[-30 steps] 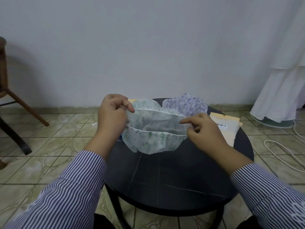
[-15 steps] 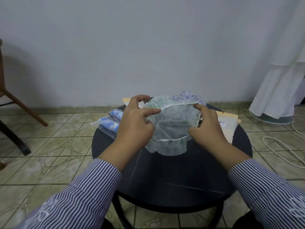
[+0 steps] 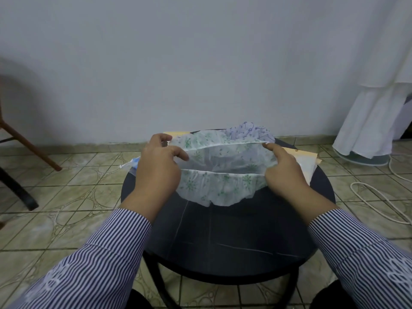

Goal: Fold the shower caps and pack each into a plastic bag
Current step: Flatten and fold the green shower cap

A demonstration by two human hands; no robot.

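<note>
Above round table (image 3: 223,253), green-print cap (image 3: 223,188) stretched L-R, opening up, both hands' fingers (image 3: 176,152) pinching rim

A round black table (image 3: 223,237) carries a purple-patterned cap (image 3: 252,130) and seemingly packaged bags (image 3: 308,162).

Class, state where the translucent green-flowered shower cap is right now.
In the head view, the translucent green-flowered shower cap is centre frame, stretched between the left hand and right hand above the round black table.

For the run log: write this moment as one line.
left hand: grips green-print shower cap | right hand: grips same cap | cap: stretched open above black round table | unfolded, unbagged
</note>
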